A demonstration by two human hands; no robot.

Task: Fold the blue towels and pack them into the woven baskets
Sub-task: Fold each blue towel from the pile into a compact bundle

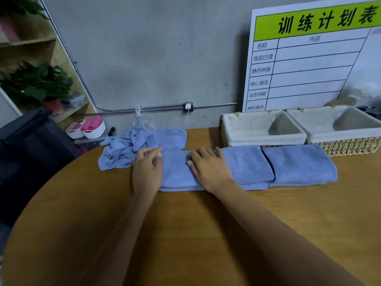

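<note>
Blue towels (pixel 247 166), tan baskets (pixel 350 146) with dotted cream linings

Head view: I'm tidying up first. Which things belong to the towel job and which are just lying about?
Job: folded blue towel under both hands; folded blue towel; crumpled blue towels; two lined woven baskets.
Lying about: white-and-pink containers; white schedule board; potted green plant.

Two folded towels (pixel 243 168) (pixel 299 164), one crumpled pile (pixel 123 147), two baskets (pixel 261 139) (pixel 350 145), two hands (pixel 146 172) (pixel 208 170).
</note>
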